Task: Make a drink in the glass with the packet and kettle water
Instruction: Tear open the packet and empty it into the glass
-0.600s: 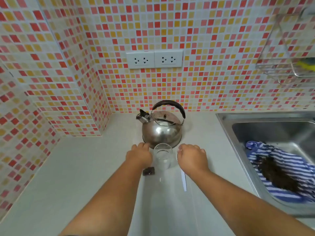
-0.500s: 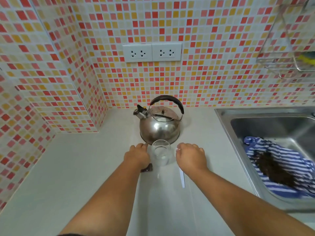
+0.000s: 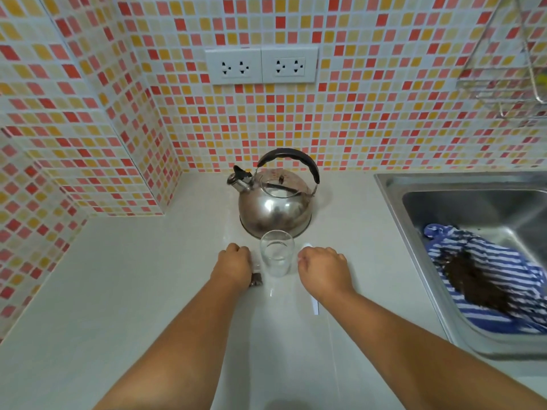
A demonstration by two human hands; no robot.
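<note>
Glass [image 3: 277, 253] is seen upright on the worktop [image 3: 133, 291], clear and apparently empty, just in front of the kettle [image 3: 275, 202]. The kettle, of polished steel with a black arched handle and its spout turned to the left, is placed near the tiled back wall, below two white sockets [image 3: 261, 66].

The left hand [image 3: 233, 266] is laid knuckles-up on the worktop just left of the glass, with the fingers curled under. A small dark packet [image 3: 256, 280] is partly covered by that hand, one corner showing at the side nearer the glass; whether the grip is closed on it cannot be told. The right hand [image 3: 324, 269] is laid likewise just right of the glass, fingers curled. A thin white strip [image 3: 315, 306] is seen to emerge from under the wrist, and a white tip shows beyond the fingers; whether it is grasped cannot be told. Neither hand is seen to touch the glass.

At the right a steel sink [image 3: 390, 187] is set into the worktop, and a blue-and-white striped cloth [image 3: 485, 261] with a dark patch on it is lying in the basin. A wire rack [image 3: 503, 84] is fixed to the wall above.
</note>
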